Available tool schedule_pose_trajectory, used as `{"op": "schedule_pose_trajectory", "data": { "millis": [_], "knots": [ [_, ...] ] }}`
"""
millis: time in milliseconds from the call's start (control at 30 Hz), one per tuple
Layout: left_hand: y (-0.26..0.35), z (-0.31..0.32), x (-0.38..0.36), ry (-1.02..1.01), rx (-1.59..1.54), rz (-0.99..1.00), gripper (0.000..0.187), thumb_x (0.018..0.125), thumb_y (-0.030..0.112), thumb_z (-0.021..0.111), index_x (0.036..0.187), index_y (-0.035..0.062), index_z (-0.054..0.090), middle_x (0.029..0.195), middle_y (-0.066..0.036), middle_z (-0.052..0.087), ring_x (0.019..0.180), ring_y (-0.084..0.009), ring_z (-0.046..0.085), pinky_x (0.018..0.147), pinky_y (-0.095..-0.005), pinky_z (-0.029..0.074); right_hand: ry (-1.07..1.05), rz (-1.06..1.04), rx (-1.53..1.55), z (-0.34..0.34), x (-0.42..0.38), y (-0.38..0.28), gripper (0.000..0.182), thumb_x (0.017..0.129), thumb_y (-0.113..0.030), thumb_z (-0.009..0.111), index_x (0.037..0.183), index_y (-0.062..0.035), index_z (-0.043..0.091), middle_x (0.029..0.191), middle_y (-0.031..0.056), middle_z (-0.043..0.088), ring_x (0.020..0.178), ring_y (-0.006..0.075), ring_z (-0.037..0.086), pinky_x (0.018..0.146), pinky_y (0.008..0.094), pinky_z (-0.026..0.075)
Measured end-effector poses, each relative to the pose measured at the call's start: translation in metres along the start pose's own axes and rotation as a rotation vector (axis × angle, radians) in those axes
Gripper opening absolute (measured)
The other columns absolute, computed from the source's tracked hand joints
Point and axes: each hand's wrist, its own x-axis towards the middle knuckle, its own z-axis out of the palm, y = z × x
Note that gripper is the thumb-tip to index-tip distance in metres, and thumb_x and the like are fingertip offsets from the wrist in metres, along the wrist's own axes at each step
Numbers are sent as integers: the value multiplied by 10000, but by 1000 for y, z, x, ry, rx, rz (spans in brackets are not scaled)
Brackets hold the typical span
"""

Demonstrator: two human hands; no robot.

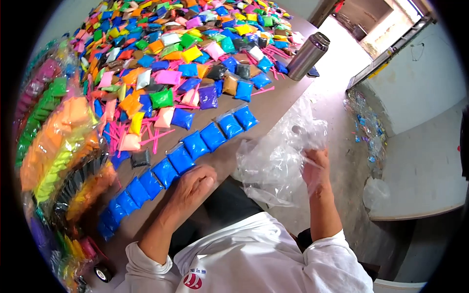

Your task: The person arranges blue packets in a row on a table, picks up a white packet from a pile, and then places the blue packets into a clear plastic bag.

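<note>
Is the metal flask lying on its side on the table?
No, the metal flask stands upright on the table, just beyond the heap of coloured packets.

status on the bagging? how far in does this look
Done: a row of blue packets lies lined up along the table edge. In hand: the left hand rests by that row; the right hand holds clear plastic bags, which look empty. Left: a big mixed pile of coloured packets lies unsorted behind the row. Looks early on.
</note>
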Motion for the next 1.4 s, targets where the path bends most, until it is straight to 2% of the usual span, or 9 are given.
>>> {"op": "schedule_pose_trajectory", "data": {
  "millis": [200,333,367,600,767,933,1200,1233,1400],
  "knots": [
    [-3,-2,-4,26,-104,-47,643,1003,597,404,1067,-12,601,990,-55,577,888,-164,537,831,-313,452,113,265,21,20,-12,12,563,834,-138,713,1361,-76,523,1271,170,598,1066,251,642,849,392,582],
    [-22,-2,0,-32,-221,6,731,999,661,349,1091,-18,603,1008,-58,588,895,-147,536,813,-292,439,-502,342,455,23,2,41,630,817,-177,698,1408,-96,494,1333,233,563,1132,364,615,926,551,547],
    [-19,-4,1,-63,-223,-1,742,998,667,342,1082,-20,609,1016,-61,592,894,-147,537,813,-291,440,-311,275,119,35,-6,39,673,783,-142,686,1417,-66,473,1335,252,557,1141,431,605,937,611,525],
    [-15,-7,0,-161,-333,-111,556,966,555,560,1043,11,649,942,-42,601,877,-131,548,784,-286,448,-309,561,247,54,6,79,563,839,-173,638,1362,-3,517,1296,200,610,1133,361,639,930,487,555],
    [-22,-9,0,-246,-452,-111,353,971,351,664,1030,2,672,854,-2,599,799,-86,533,702,-262,443,-385,263,-136,92,-6,72,521,930,-297,679,1347,-14,550,1220,65,652,1095,166,641,940,316,520],
    [-31,-1,0,-120,-201,-111,290,1003,272,622,978,-10,682,767,-18,610,753,-90,550,669,-300,456,-80,192,-355,88,2,59,354,1017,-271,550,1263,-23,608,1176,80,663,1062,174,632,945,306,487],
    [-18,2,3,-63,-186,-58,292,1003,250,585,904,-11,669,740,-49,617,731,-115,559,668,-323,464,-450,-150,-716,52,-19,28,856,948,-723,396,1249,48,616,1318,172,612,1241,287,557,1104,403,369],
    [-18,2,4,-62,-155,-33,291,1002,246,580,897,-11,666,739,-50,619,729,-121,563,670,-327,467,-506,-142,-702,63,-27,20,804,916,-658,564,1245,73,623,1364,173,591,1309,286,520,1127,399,343],
    [-23,1,2,-81,-85,-76,326,1009,273,565,889,-10,675,761,-60,632,729,-144,579,687,-338,481,-501,-301,-986,73,-33,12,324,899,-151,728,1163,31,684,1290,145,637,1239,243,568,1049,374,422]
  ]
}}
